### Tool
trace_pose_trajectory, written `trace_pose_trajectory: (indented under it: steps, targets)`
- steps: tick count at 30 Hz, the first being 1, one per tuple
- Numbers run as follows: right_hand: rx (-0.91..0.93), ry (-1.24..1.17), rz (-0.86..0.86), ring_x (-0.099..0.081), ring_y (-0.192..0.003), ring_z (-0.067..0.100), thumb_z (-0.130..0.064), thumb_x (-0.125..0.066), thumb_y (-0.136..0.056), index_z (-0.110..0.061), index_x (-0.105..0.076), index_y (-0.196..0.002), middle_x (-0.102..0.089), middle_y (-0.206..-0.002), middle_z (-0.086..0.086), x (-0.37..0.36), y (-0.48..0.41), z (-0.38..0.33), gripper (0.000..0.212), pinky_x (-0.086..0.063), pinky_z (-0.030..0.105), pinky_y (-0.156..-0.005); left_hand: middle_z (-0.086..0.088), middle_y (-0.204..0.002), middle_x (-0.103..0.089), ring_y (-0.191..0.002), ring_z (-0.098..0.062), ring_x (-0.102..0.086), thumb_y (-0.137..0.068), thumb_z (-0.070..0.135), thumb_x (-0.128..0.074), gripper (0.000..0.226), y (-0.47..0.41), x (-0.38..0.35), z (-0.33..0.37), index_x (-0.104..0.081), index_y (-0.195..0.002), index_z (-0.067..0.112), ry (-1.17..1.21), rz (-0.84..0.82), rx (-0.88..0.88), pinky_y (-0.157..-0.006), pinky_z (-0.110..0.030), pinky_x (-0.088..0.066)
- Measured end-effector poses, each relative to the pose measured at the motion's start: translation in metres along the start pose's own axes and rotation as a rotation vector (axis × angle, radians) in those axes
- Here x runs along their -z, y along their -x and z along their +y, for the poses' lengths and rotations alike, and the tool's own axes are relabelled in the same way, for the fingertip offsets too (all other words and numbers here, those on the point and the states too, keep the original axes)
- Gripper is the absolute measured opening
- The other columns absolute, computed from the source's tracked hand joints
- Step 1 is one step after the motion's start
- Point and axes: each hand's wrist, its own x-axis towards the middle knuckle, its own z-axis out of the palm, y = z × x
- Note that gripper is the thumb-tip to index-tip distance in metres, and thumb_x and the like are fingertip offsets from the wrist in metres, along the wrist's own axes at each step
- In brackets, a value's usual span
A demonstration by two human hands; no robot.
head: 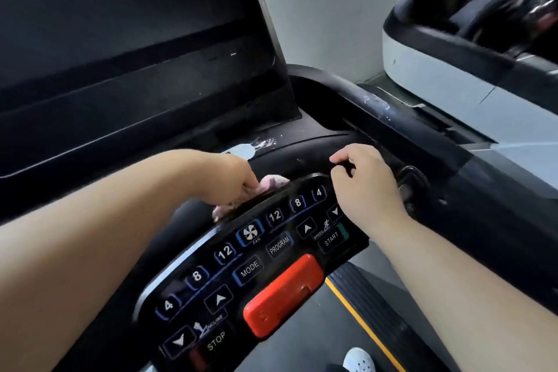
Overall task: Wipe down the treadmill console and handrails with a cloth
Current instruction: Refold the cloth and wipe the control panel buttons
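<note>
A black treadmill console with numbered buttons, MODE, PROGRAM, START and STOP keys and a red safety key fills the lower middle. My left hand grips a pink cloth bunched against the tray just behind the button panel's upper edge; much of the cloth is hidden by the hand and panel. My right hand hovers over the panel's right end with fingers loosely curled and holds nothing. The dark screen rises behind. The right handrail is scuffed white.
A white round sticker and white smears lie on the tray below the screen. A second machine stands at the upper right. The belt with a yellow stripe and a white shoe show at the bottom right.
</note>
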Motion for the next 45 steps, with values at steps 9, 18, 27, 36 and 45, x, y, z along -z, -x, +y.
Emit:
trace_pose_trajectory:
  steps: [9, 18, 27, 36, 45]
  targets:
    - [0.039, -0.027, -0.023, -0.051, -0.105, 0.011, -0.012, -0.051, -0.088, -0.026, -0.061, -0.098, -0.05, -0.111, -0.012, -0.033, 0.014, -0.022, 0.02, -0.035, 0.014, -0.077, 0.008, -0.096, -0.062, -0.083, -0.017, -0.063, -0.063, 0.012, -0.06, 0.052, 0.033, -0.011, -0.023, -0.056, -0.109, 0.034, 0.058, 0.061, -0.137, -0.073, -0.039, -0.056]
    - [0.064, 0.031, -0.024, -0.037, -0.132, 0.012, -0.007, -0.048, -0.088, -0.02, -0.061, -0.107, -0.051, -0.119, -0.011, -0.053, 0.037, -0.039, 0.026, -0.027, 0.018, -0.1, 0.0, -0.1, -0.06, -0.092, -0.023, -0.058, -0.078, 0.005, -0.05, 0.024, 0.02, -0.025, -0.024, -0.063, -0.094, 0.018, -0.076, 0.173, -0.155, -0.082, -0.041, -0.05]
    - [0.156, -0.031, -0.038, -0.022, -0.143, 0.015, -0.007, -0.046, -0.09, -0.017, -0.061, -0.106, -0.051, -0.133, -0.003, -0.087, 0.053, -0.071, 0.024, -0.016, 0.031, -0.118, 0.013, -0.097, -0.055, -0.09, -0.013, -0.056, -0.081, 0.007, -0.055, 0.02, 0.105, -0.109, -0.073, -0.055, -0.083, 0.027, 0.178, 0.212, -0.041, -0.081, -0.037, -0.048]
    - [0.184, 0.041, 0.047, -0.027, -0.143, 0.02, -0.007, -0.042, -0.092, -0.022, -0.065, -0.1, -0.057, -0.132, -0.001, -0.121, 0.079, -0.084, 0.028, 0.001, 0.047, -0.118, 0.006, -0.085, -0.061, -0.076, -0.019, -0.06, -0.093, 0.016, -0.042, 0.028, 0.158, -0.214, -0.03, -0.062, -0.074, 0.015, 0.982, 0.754, 0.23, -0.069, -0.028, -0.051]
    - [0.151, 0.089, 0.018, -0.026, -0.142, 0.018, -0.01, -0.039, -0.092, -0.022, -0.064, -0.091, -0.059, -0.129, -0.002, -0.121, 0.079, -0.088, 0.028, 0.004, 0.045, -0.118, 0.0, -0.071, -0.056, -0.054, -0.006, -0.047, -0.094, 0.016, -0.051, 0.017, 0.136, -0.21, 0.015, -0.066, -0.085, 0.016, 2.002, 0.904, 0.545, -0.051, -0.016, -0.042]
